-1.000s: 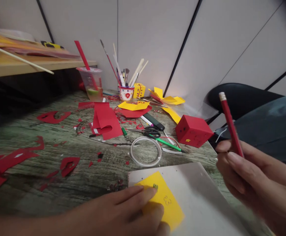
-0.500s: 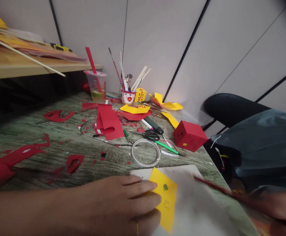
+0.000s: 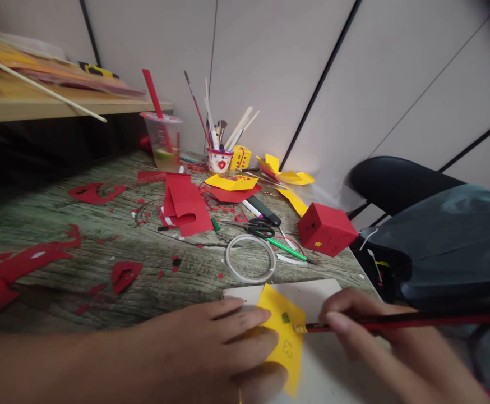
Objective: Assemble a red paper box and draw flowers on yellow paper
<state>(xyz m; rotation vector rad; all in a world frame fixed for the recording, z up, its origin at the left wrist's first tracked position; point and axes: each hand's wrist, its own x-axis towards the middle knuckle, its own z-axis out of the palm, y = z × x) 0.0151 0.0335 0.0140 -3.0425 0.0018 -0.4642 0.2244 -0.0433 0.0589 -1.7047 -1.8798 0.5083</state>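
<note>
A yellow paper piece [image 3: 293, 370] with a small green drawing and an outlined flower shape lies on a white board [image 3: 320, 289]. My left hand [image 3: 223, 348] rests flat on the paper's left side, fingers extended and slightly apart. My right hand [image 3: 379, 331] pinches a dark red paintbrush [image 3: 413, 321] held nearly level. Its tip is at the paper's right edge, beside the green drawing; whether it touches the surface is unclear.
Behind the board lie a tape ring [image 3: 250, 279], scissors [image 3: 262, 227], a green pen [image 3: 289, 249] and a red box [image 3: 327, 230]. Red scraps [image 3: 188, 207] lie leftward. Farther back stand a brush cup [image 3: 220, 163] and a drink cup [image 3: 163, 146]; a black chair [image 3: 396, 179] is right.
My right hand has come in from the lower right with the brush, bringing its tip to the yellow paper. My left hand stays on the paper. The view has shifted slightly.
</note>
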